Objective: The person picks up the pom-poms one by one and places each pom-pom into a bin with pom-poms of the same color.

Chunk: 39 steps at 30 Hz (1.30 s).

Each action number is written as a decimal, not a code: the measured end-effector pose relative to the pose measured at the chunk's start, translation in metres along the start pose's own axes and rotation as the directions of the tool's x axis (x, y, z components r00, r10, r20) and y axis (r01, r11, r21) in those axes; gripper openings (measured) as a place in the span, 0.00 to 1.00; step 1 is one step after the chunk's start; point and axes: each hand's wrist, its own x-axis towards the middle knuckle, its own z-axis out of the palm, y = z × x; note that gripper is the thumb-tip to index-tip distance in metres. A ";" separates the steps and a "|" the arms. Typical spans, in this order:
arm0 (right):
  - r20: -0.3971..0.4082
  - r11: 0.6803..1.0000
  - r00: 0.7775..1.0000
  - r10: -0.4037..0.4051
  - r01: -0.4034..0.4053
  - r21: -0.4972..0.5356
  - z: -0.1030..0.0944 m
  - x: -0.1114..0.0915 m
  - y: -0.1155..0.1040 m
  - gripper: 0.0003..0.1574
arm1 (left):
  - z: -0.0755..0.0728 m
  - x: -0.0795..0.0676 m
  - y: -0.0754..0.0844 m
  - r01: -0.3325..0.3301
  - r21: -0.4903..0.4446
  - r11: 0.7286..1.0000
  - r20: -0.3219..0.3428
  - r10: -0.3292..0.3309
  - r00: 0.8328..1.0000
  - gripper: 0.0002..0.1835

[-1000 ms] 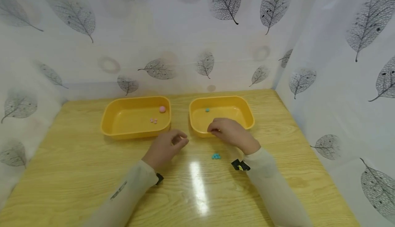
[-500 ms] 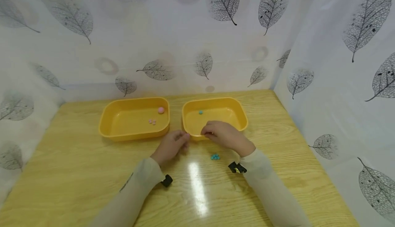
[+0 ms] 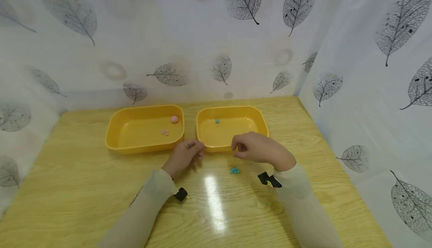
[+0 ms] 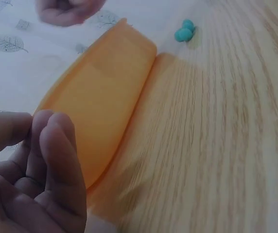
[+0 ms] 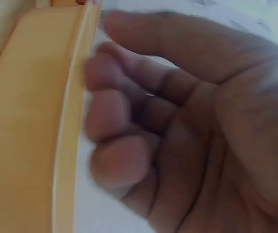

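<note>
Yellow small tray: the left hand pinches its near left rim; the right hand, thumb and curled fingers apart, holds nothing by its near side. Blue beads lie on the counter before it. Likely step: positioning it; collecting beads would call for a fine pinch.

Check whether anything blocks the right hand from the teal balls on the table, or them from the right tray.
Nothing visible stands between the right hand and the teal balls. Between them and the inside of the right tray, only its near wall rises; the left hand is aside, at that tray's near left corner.
</note>
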 end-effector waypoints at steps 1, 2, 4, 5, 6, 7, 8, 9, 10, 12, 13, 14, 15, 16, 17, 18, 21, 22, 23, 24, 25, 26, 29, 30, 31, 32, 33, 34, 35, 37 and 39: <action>0.049 1.000 0.999 0.013 -0.014 0.017 -0.001 -0.002 -0.001 0.09 | 0.000 0.000 0.000 0.000 0.001 1.000 0.000 0.000 1.000 0.18; 0.092 1.000 0.996 0.023 -0.025 0.019 0.000 -0.004 -0.001 0.08 | 0.000 0.000 0.000 0.001 0.001 1.000 0.002 -0.001 1.000 0.18; 0.155 0.999 0.987 0.042 -0.045 0.012 0.003 -0.004 -0.002 0.08 | 0.000 0.001 0.000 0.003 -0.003 1.000 0.003 -0.003 1.000 0.18; 0.178 0.998 0.983 0.053 -0.055 0.007 0.005 -0.004 -0.002 0.08 | 0.000 0.001 0.000 0.007 -0.006 1.000 0.002 -0.007 1.000 0.18; 0.199 0.997 0.977 0.072 -0.074 0.003 0.008 -0.003 -0.003 0.07 | 0.000 0.001 0.000 0.009 -0.009 1.000 0.001 -0.009 1.000 0.17; 0.214 0.995 0.972 0.096 -0.097 -0.003 0.011 -0.002 -0.003 0.07 | 0.001 0.001 0.000 0.010 -0.012 1.000 0.001 -0.009 1.000 0.17; 0.231 0.991 0.964 0.129 -0.129 -0.016 0.013 -0.001 -0.003 0.07 | 0.001 0.000 0.000 0.009 -0.014 1.000 0.000 -0.009 1.000 0.17; 0.244 0.987 0.957 0.160 -0.156 -0.034 0.016 -0.001 -0.003 0.08 | 0.001 0.000 0.000 0.008 -0.016 1.000 -0.001 -0.008 1.000 0.16; 0.254 0.982 0.948 0.190 -0.183 -0.051 0.018 0.001 -0.003 0.09 | 0.001 0.000 0.000 0.007 -0.015 1.000 0.000 -0.007 1.000 0.16; 0.266 0.970 0.933 0.242 -0.227 -0.089 0.022 0.003 -0.003 0.11 | 0.000 0.001 0.000 0.004 -0.011 1.000 0.001 -0.003 1.000 0.17; 0.265 0.966 0.929 0.257 -0.237 -0.106 0.024 0.005 -0.002 0.11 | 0.000 0.001 0.000 0.002 -0.010 1.000 0.001 -0.002 1.000 0.17; 0.266 0.963 0.927 0.264 -0.240 -0.120 0.026 0.006 -0.002 0.12 | 0.000 0.001 0.000 0.003 -0.009 1.000 0.002 -0.002 1.000 0.17; 0.261 0.964 0.929 0.261 -0.234 -0.129 0.028 0.007 -0.001 0.13 | 0.000 0.001 0.000 0.003 -0.009 1.000 0.003 -0.003 1.000 0.17; 0.263 0.963 0.928 0.264 -0.238 -0.125 0.030 0.009 0.000 0.14 | -0.001 0.001 0.000 0.003 -0.010 1.000 0.006 -0.003 1.000 0.17; 0.263 0.964 0.929 0.262 -0.236 -0.124 0.032 0.010 0.001 0.14 | -0.001 0.001 0.000 0.003 -0.012 1.000 0.006 -0.003 1.000 0.17; 0.265 0.965 0.929 0.259 -0.234 -0.121 0.034 0.011 0.001 0.15 | -0.001 0.001 0.000 0.003 -0.013 1.000 0.007 -0.003 1.000 0.17; 0.279 0.966 0.925 0.257 -0.239 -0.098 0.036 0.013 0.002 0.16 | -0.001 0.001 0.000 0.003 -0.019 1.000 0.006 -0.003 1.000 0.17; 0.284 0.965 0.923 0.260 -0.244 -0.091 0.037 0.014 0.001 0.16 | -0.002 0.001 0.000 0.005 -0.021 1.000 0.005 -0.005 1.000 0.16; 0.286 0.966 0.923 0.257 -0.241 -0.092 0.037 0.014 0.001 0.16 | -0.002 0.001 0.000 0.008 -0.021 1.000 0.003 -0.008 1.000 0.16; 0.287 0.967 0.923 0.255 -0.237 -0.095 0.038 0.015 0.002 0.15 | -0.002 0.001 0.000 0.009 -0.020 1.000 0.003 -0.009 1.000 0.16; 0.286 0.968 0.925 0.251 -0.232 -0.100 0.038 0.015 0.002 0.15 | -0.002 0.001 0.000 0.012 -0.021 1.000 0.003 -0.012 1.000 0.16; 0.283 0.969 0.928 0.244 -0.223 -0.107 0.039 0.016 0.002 0.15 | -0.002 0.001 0.000 0.015 -0.020 1.000 0.003 -0.014 1.000 0.15; 0.276 0.971 0.932 0.233 -0.207 -0.119 0.040 0.017 0.002 0.14 | -0.002 0.000 0.001 0.022 -0.023 1.000 0.007 -0.021 1.000 0.16; 0.271 0.972 0.935 0.229 -0.202 -0.124 0.040 0.017 0.002 0.14 | -0.002 0.000 0.001 0.023 -0.024 0.999 0.008 -0.022 1.000 0.16; 0.266 0.973 0.938 0.223 -0.196 -0.125 0.040 0.018 0.003 0.14 | -0.002 0.000 0.002 0.024 -0.024 0.999 0.009 -0.023 1.000 0.16; 0.260 0.974 0.941 0.218 -0.191 -0.125 0.040 0.018 0.003 0.14 | -0.002 0.000 0.002 0.023 -0.026 0.999 0.012 -0.022 1.000 0.16; 0.255 0.974 0.943 0.215 -0.188 -0.125 0.041 0.019 0.003 0.14 | -0.002 0.000 0.002 0.021 -0.027 0.999 0.014 -0.021 1.000 0.16; 0.250 0.975 0.945 0.212 -0.186 -0.125 0.041 0.019 0.004 0.14 | -0.002 0.000 0.002 0.019 -0.027 0.999 0.016 -0.019 1.000 0.17; 0.244 0.975 0.947 0.209 -0.183 -0.123 0.041 0.019 0.004 0.14 | -0.002 0.000 0.002 0.020 -0.029 0.999 0.015 -0.019 1.000 0.16; 0.235 0.978 0.952 0.197 -0.174 -0.115 0.041 0.020 0.004 0.14 | -0.002 0.000 0.002 0.021 -0.029 0.999 0.015 -0.020 1.000 0.17; 0.229 0.981 0.956 0.185 -0.166 -0.099 0.043 0.019 0.005 0.14 | -0.002 0.000 0.001 0.018 -0.032 0.999 0.016 -0.018 1.000 0.17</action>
